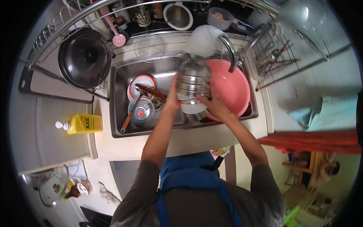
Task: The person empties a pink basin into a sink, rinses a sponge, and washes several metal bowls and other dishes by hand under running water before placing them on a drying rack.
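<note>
Between both hands a nested stack of metal bowls [194,82], slightly blurred, is held over the middle of the steel double sink. My left hand [173,95] grips its left side; my right hand [212,102] grips the lower right side. Under and beside the stack, a pink plastic basin [231,88] fills the right bowl of the sink. The chrome faucet [231,52] arches above the basin. In the left bowl lie a red-rimmed dish [142,85], a clear plastic lid [141,112], a wood-handled utensil [129,119] and a brown utensil [151,92].
A yellow detergent bottle [85,123] lies left of the sink. A dark lidded pan [85,58] rests in the left rack. Behind the sink are a wire strainer [149,46] and a plastic tub [219,18]. A wire basket [272,61] with utensils stands right. Another person [326,171] is far right.
</note>
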Action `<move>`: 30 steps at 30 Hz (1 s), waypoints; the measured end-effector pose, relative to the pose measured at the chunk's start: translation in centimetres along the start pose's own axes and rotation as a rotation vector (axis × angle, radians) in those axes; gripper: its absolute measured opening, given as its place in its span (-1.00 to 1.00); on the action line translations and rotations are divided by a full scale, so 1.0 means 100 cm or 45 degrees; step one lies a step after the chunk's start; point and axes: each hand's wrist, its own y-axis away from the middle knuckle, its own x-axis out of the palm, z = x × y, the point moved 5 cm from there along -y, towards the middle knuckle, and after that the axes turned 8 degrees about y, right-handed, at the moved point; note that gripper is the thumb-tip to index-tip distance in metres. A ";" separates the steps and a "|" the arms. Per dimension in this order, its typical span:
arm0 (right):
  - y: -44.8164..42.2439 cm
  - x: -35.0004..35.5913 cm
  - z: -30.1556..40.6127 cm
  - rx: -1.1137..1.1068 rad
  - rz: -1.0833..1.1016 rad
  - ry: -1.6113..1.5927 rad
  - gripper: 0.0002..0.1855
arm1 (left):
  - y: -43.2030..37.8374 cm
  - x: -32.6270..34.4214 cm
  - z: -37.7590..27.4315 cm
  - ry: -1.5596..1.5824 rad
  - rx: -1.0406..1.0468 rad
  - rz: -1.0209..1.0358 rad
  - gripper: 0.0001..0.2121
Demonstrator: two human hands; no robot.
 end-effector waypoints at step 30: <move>-0.040 0.018 -0.022 -0.245 0.367 0.666 -0.56 | 0.029 -0.093 -0.042 -2.055 0.654 -0.546 -0.79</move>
